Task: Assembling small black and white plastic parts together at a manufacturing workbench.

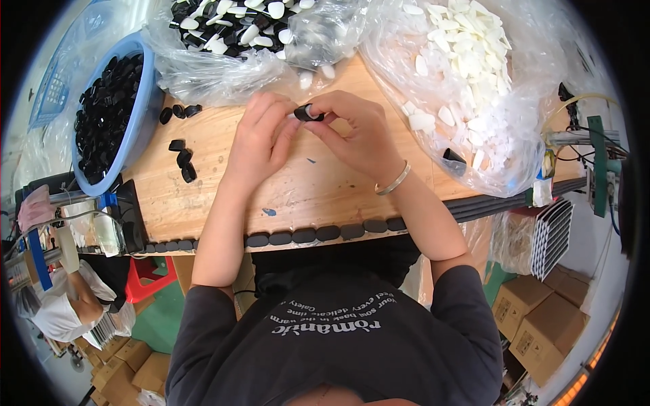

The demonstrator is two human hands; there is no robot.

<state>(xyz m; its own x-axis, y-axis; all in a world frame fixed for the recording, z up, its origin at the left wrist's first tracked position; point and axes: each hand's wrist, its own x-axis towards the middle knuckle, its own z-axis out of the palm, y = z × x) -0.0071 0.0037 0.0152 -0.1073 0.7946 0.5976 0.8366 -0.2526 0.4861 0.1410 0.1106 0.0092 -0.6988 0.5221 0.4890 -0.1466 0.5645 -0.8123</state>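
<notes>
A black cap [303, 114] is gripped between the thumb and bent fingers of the right hand [362, 139] above a wooden table [203, 208], while the fingers of the left hand [259, 143] are drawn together beside it, whether around anything cannot be told. Loose caps [183, 158] are scattered at left near a blue basin [146, 108], and white pieces [477, 51] are heaped in a clear bag [389, 47] at right.
</notes>
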